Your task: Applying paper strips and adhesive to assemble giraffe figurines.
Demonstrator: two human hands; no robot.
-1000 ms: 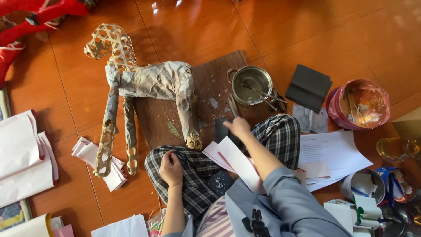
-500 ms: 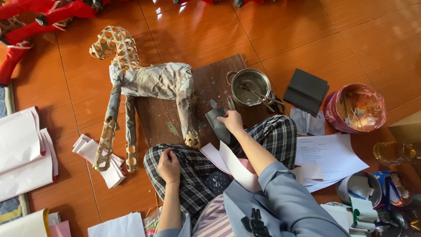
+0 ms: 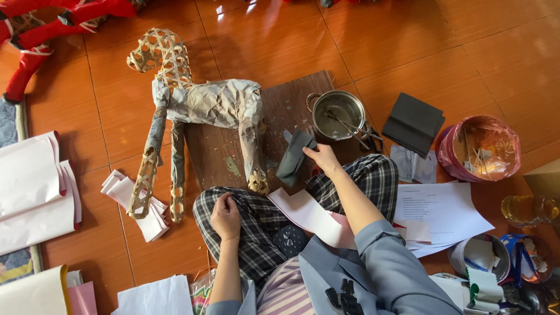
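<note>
Hands rest apart over the lap of a person sitting cross-legged in checked trousers on an orange tiled floor. The right hand (image 3: 322, 158) grips a folded dark grey sheet (image 3: 293, 156), fingers curled round its upper edge, and holds it over a brown wooden board (image 3: 286, 105). The left hand (image 3: 224, 216) lies loosely curled on the left knee; whether it pinches anything cannot be told.

On the board stands a metal pot (image 3: 338, 114) with thin sticks inside it, just beside the grey sheet. An animal figure of woven bamboo (image 3: 192, 105) lies across the board's left edge, its body wrapped in crumpled grey paper, its head and lower legs bare lattice. One hind foot ends near the person's knee. A fan of white paper strips (image 3: 125, 192) lies under the forelegs.

Right of the pot lies a stack of dark grey squares (image 3: 413, 122), then a round basket lined with pink plastic (image 3: 478, 149). White printed sheets (image 3: 449, 210) spread beside the right knee, and a white sheet with a pink edge (image 3: 312, 214) rests on the lap. Large white sheets with red borders (image 3: 32, 186) lie at the left edge. Red figure parts (image 3: 52, 20) fill the top left corner. Small tubs and rolls (image 3: 496, 268) crowd the bottom right.
</note>
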